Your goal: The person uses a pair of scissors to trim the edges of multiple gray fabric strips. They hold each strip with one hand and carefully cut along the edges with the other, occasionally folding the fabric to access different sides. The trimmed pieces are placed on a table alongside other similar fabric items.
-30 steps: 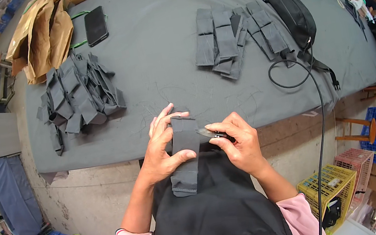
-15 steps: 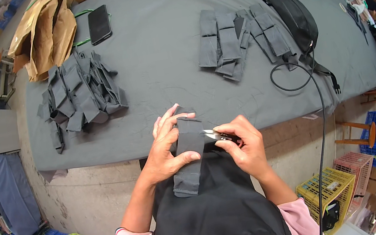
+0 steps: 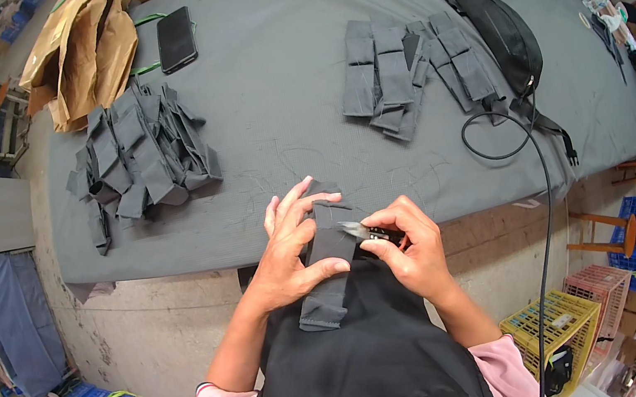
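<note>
My left hand [image 3: 286,250] grips a dark grey sewn fabric strip [image 3: 334,248], its thumb lying across the front and its fingers behind and over the top. The strip hangs slanted at the table's near edge, its folded lower end above my black apron. Closed around small thread snips [image 3: 374,233] is my right hand [image 3: 413,248]. Their metal tips lie against the right side of the strip. Whether a thread is between the blades is too small to tell.
On the grey-covered table [image 3: 270,114] lie a heap of grey fabric pieces [image 3: 138,153], flatter pieces [image 3: 390,73], a phone [image 3: 176,40], a brown paper bag [image 3: 88,56] and a black waist bag [image 3: 501,33] with a cable [image 3: 548,227]. Crates [image 3: 554,327] stand at lower right.
The snips' tips have shifted slightly left and now overlap the strip's face. My left hand and the strip have moved a little to the right, and the strip is tilted more.
</note>
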Action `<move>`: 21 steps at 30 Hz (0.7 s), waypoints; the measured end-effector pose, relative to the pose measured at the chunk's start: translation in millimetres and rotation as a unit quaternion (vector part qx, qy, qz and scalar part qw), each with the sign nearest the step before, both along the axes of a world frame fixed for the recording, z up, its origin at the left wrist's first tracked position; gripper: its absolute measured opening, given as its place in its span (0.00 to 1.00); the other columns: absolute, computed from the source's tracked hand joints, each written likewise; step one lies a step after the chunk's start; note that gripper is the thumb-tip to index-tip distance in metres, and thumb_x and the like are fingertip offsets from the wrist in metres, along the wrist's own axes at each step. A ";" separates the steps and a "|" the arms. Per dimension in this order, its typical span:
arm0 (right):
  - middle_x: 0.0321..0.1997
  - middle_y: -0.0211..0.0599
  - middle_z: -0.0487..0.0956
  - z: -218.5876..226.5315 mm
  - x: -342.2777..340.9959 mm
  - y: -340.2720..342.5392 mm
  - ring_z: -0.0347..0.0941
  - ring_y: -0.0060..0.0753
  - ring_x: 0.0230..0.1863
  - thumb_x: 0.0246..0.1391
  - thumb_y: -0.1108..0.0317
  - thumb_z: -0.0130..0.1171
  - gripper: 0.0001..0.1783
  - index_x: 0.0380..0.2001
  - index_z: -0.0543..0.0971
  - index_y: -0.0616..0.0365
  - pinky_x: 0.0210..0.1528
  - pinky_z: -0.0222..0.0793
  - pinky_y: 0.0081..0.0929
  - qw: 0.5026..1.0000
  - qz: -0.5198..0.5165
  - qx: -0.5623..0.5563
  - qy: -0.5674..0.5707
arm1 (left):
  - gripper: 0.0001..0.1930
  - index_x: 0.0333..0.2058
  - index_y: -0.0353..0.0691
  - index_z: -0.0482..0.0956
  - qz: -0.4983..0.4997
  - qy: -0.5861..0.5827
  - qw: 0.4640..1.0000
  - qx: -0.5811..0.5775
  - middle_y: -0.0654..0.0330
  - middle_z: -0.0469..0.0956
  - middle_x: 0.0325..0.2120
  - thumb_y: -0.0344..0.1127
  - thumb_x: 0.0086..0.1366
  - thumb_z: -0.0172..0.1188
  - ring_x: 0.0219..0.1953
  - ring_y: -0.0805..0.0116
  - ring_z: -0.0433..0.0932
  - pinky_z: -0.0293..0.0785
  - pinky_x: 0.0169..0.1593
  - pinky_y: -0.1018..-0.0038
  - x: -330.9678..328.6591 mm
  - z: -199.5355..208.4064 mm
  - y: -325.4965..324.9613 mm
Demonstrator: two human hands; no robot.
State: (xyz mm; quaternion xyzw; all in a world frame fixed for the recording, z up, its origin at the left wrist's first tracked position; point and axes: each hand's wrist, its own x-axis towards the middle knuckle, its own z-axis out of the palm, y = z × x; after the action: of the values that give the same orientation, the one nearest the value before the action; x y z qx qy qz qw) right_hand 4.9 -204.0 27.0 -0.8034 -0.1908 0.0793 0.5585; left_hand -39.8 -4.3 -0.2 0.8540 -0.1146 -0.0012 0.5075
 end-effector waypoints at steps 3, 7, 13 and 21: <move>0.26 0.32 0.71 -2.1 1.1 0.2 0.68 0.27 0.22 0.41 0.74 0.65 0.11 0.32 0.79 0.59 0.25 0.64 0.23 1.000 0.023 -0.011 0.008 | 0.27 0.21 0.40 0.61 -0.011 0.013 1.000 -0.009 0.60 0.67 0.56 0.53 0.47 0.69 0.67 0.49 0.47 0.32 0.63 0.44 1.5 2.0 -3.2; 0.27 0.32 0.71 -2.0 3.1 1.8 0.67 0.25 0.22 0.42 0.74 0.65 0.10 0.32 0.79 0.59 0.24 0.64 0.22 0.999 0.028 -0.025 -0.022 | 0.28 0.21 0.40 0.60 -0.005 0.013 1.000 -0.006 0.60 0.68 0.55 0.54 0.47 0.69 0.67 0.49 0.47 0.32 0.64 0.44 1.2 3.3 -3.6; 0.27 0.31 0.71 -12.1 -3.1 4.2 0.67 0.19 0.24 0.44 0.76 0.64 0.10 0.33 0.78 0.60 0.25 0.62 0.17 0.996 -0.021 0.066 0.060 | 0.23 0.25 0.38 0.67 0.024 0.012 0.999 -0.019 0.60 0.68 0.55 0.50 0.50 0.68 0.67 0.50 0.49 0.33 0.64 0.46 1.0 0.3 -1.6; 0.20 0.29 0.65 3.8 -28.5 -3.2 0.61 0.25 0.17 0.37 0.75 0.68 0.19 0.37 0.79 0.55 0.19 0.58 0.21 0.992 0.055 0.037 -0.106 | 0.16 0.23 0.29 0.75 0.296 0.118 0.896 -0.310 0.57 0.76 0.47 0.34 0.66 0.50 0.59 0.62 0.62 0.56 0.60 0.70 28.6 -15.0 -5.7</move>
State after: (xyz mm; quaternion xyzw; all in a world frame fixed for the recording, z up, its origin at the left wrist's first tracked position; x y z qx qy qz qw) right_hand -23.5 -207.1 30.8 -0.7744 -0.2954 0.0174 0.5592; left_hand -11.2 -9.9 -15.2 0.6416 0.2096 0.0843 0.7330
